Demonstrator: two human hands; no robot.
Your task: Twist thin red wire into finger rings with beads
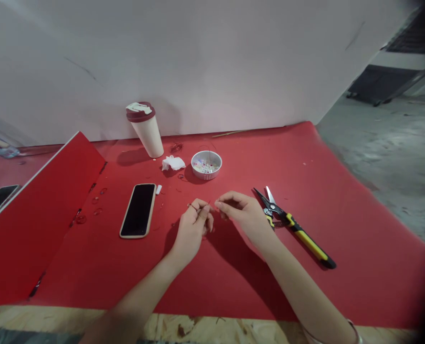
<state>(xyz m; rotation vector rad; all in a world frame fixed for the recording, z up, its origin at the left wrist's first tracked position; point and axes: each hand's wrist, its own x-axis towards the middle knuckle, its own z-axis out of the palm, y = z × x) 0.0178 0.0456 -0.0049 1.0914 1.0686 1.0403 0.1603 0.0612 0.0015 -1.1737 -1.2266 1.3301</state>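
Above the red table covering (216, 282), my left hand (191, 229) pinches a thin dark-red cord (208, 203) between thumb and forefinger. A dark strand also crosses its forefinger. Fingertips of my right hand (246, 217) are pressed together close to the left ones, on what looks like the other part of the same cord. The cord is too fine to follow between the hands. Just beyond them stands a small metal bowl (207, 176) with tiny white and coloured beads in it. Yellow-and-black shears (305, 239) lie with blades apart, right of my right hand.
A phone (138, 210) lies left of my hands, with a small white piece (158, 189) beside it. Behind are crumpled tissue (173, 163), a lidded cup (148, 134) and tangled red cord (176, 147). A red upright panel (47, 210) stands left; several cord loops (98, 211) lie near it.
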